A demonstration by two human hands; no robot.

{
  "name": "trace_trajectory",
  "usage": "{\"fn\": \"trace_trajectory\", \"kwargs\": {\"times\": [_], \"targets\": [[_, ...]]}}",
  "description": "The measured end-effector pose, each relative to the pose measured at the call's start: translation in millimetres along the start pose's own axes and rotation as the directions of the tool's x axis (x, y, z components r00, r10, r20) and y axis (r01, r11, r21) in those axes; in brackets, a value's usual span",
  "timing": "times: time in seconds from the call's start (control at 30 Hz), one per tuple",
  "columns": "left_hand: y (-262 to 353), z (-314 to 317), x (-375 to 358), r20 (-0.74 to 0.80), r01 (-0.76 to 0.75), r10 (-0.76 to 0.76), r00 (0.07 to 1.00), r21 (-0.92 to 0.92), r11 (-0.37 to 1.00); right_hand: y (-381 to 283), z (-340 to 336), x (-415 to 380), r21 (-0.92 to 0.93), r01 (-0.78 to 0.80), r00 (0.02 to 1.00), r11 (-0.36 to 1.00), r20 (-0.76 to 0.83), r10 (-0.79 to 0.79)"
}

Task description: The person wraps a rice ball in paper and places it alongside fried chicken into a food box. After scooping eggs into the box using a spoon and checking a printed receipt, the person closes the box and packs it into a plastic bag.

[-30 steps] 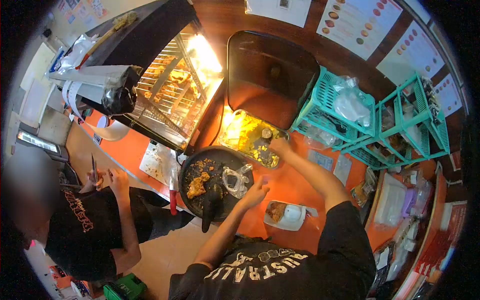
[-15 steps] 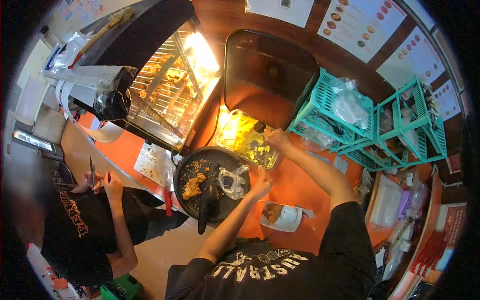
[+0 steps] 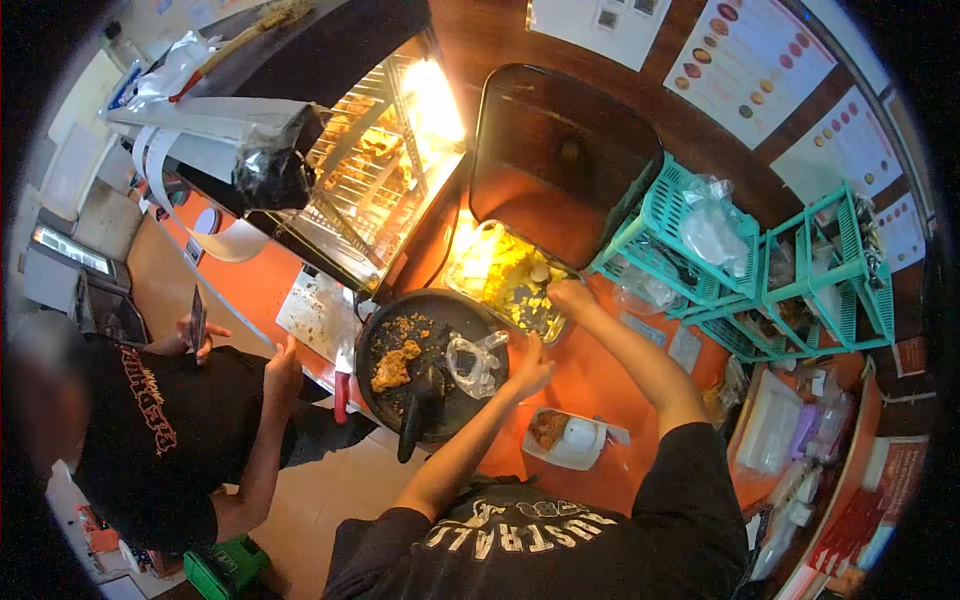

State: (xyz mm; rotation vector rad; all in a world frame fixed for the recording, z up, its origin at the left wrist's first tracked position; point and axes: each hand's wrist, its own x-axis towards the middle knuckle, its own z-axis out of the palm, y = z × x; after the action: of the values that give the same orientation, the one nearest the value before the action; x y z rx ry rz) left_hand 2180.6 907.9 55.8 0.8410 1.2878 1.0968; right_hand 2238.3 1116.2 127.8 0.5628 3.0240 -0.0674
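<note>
My right hand (image 3: 572,297) reaches into a clear tray of yellow food (image 3: 500,275), fingers closed on a small round scoop (image 3: 540,272). My left hand (image 3: 530,366) rests with fingers apart at the right rim of a black round stone plate (image 3: 385,325), beside a crumpled clear plastic bag (image 3: 472,360). On the plate lie a fried chicken piece (image 3: 394,366), crumbs and a black pestle (image 3: 418,412). A small white dish (image 3: 590,455) with a fried piece and a white cup stands near my body.
A lit warming cabinet with fried chicken (image 3: 370,170) stands at the back left, a dark upright lid (image 3: 560,150) behind the tray, and teal baskets (image 3: 690,235) to the right. A co-worker (image 3: 170,430) at the left holds a flat dark thing (image 3: 197,318). A red-handled knife (image 3: 340,395) lies by the plate.
My right hand dipped further into the tray and has drawn back toward its near edge. My left hand moved to the plate's rim. The co-worker lowered one hand to the counter edge.
</note>
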Motion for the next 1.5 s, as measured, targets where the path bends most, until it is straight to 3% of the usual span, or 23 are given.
{"fn": "trace_trajectory", "kwargs": {"times": [0.07, 0.17, 0.23, 0.3, 0.33, 0.37, 0.43, 0.5, 0.53, 0.57, 0.6, 0.63, 0.67, 0.77, 0.83, 0.9, 0.93, 1.0, 1.13, 1.27, 1.37, 1.43, 1.5], "targets": [[13.2, -1.0, -7.5, -0.076, -0.007, 0.026, 0.997, 0.235, 0.972, -1.1, 3.3, -7.8, 0.104, -0.005, 0.985, 0.995, 0.174, -0.013], [81.5, -11.5, -39.0, -0.052, 0.068, -0.076, 0.996, -0.143, 0.987, -14.9, 7.0, -30.4, 0.173, -0.061, 0.998, 0.983, 0.016, 0.059], [86.6, -19.3, -48.0, -0.045, -0.237, 0.241, 0.969, 0.085, 0.968, -23.3, -9.8, -39.3, 0.134, -0.110, 0.990, 0.985, 0.102, 0.097], [94.3, -25.5, -62.5, -0.091, -0.212, 0.217, 0.972, 0.062, 0.975, -24.2, -20.2, -48.9, 0.272, -0.141, 0.981, 0.952, -0.089, 0.171], [97.7, -30.7, -71.8, -0.079, -0.129, 0.129, 0.989, -0.005, 0.992, -33.8, -50.8, -49.5, 0.032, -0.170, 0.984, 0.985, -0.052, 0.172], [101.0, -35.6, -81.5, -0.058, -0.044, 0.040, 0.998, -0.071, 0.997, -30.2, -49.6, -49.5, 0.028, -0.172, 0.984, 0.985, -0.053, 0.173], [87.8, -44.3, -99.1, -0.097, -0.103, 0.096, 0.991, -0.064, 0.993, -22.9, -44.2, -45.6, -0.030, -0.222, 0.966, 0.975, -0.142, 0.216], [68.1, -56.0, -111.2, -0.100, -0.050, 0.032, 0.994, -0.181, 0.982, -21.4, -37.6, -38.9, -0.027, -0.263, 0.958, 0.964, -0.129, 0.258], [85.8, -59.8, -125.3, -0.129, -0.062, 0.056, 0.990, -0.040, 0.997, -15.6, -25.0, -36.6, -0.060, -0.242, 0.958, 0.968, -0.170, 0.229], [83.9, -61.9, -130.4, -0.146, -0.070, 0.065, 0.987, -0.034, 0.997, -9.4, -14.0, -30.4, -0.095, -0.216, 0.958, 0.972, -0.213, 0.193], [76.7, -63.2, -137.6, -0.143, -0.013, -0.002, 0.990, -0.108, 0.994, 17.6, 37.5, -24.8, -0.050, -0.053, 0.934, 0.997, -0.356, 0.032], [71.8, -65.5, -143.9, -0.140, 0.039, -0.066, 0.988, -0.185, 0.982, 3.2, 21.2, -24.5, -0.052, -0.086, 0.968, 0.995, -0.242, 0.071], [81.3, -65.7, -154.5, -0.180, -0.030, -0.001, 0.984, -0.170, 0.985, -9.7, 6.7, -25.7, -0.063, -0.116, 0.986, 0.991, -0.125, 0.107], [117.9, -76.3, -185.7, -0.164, 0.186, -0.218, 0.962, -0.194, 0.963, -20.7, -1.9, -22.4, 0.062, -0.170, 0.981, 0.984, 0.105, 0.163], [117.5, -88.4, -189.9, -0.206, 0.153, -0.171, 0.963, -0.100, 0.983, -23.0, -5.5, -28.2, 0.144, -0.138, 0.985, 0.980, 0.124, 0.120], [118.7, -98.8, -191.2, -0.240, 0.120, -0.117, 0.964, 0.000, 0.993, -26.7, -11.0, -33.3, 0.237, -0.228, 0.934, 0.944, 0.326, 0.144], [120.3, -101.8, -191.1, -0.290, 0.041, -0.031, 0.957, 0.027, 0.999, -31.7, -15.8, -39.5, 0.221, -0.206, 0.941, 0.953, 0.313, 0.131], [107.8, -109.1, -182.7, -0.370, -0.077, 0.087, 0.925, 0.042, 0.996, -42.0, -28.6, -58.3, 0.200, -0.118, 0.989, 0.973, 0.115, 0.096], [123.4, -122.5, -191.5, -0.373, -0.214, 0.215, 0.903, 0.043, 0.976, -61.3, -61.2, -84.3, 0.270, -0.144, 0.987, 0.952, 0.105, 0.120], [134.0, -139.5, -201.5, -0.449, -0.244, 0.233, 0.863, 0.034, 0.969, -66.8, -81.4, -97.0, 0.285, -0.203, 0.979, 0.937, 0.055, 0.196], [162.3, -171.9, -203.6, -0.526, -0.358, 0.301, 0.796, -0.007, 0.934, -81.0, -113.6, -104.8, 0.385, -0.203, 0.978, 0.900, 0.040, 0.203], [216.0, -193.5, -221.9, -0.597, -0.392, 0.395, 0.698, 0.143, 0.909, -93.8, -133.7, -111.7, 0.463, -0.213, 0.972, 0.860, 0.012, 0.234], [243.1, -228.3, -224.3, -0.600, -0.425, 0.413, 0.685, 0.130, 0.896, -105.0, -151.6, -122.2, 0.498, -0.159, 0.961, 0.853, -0.120, 0.250]]}}
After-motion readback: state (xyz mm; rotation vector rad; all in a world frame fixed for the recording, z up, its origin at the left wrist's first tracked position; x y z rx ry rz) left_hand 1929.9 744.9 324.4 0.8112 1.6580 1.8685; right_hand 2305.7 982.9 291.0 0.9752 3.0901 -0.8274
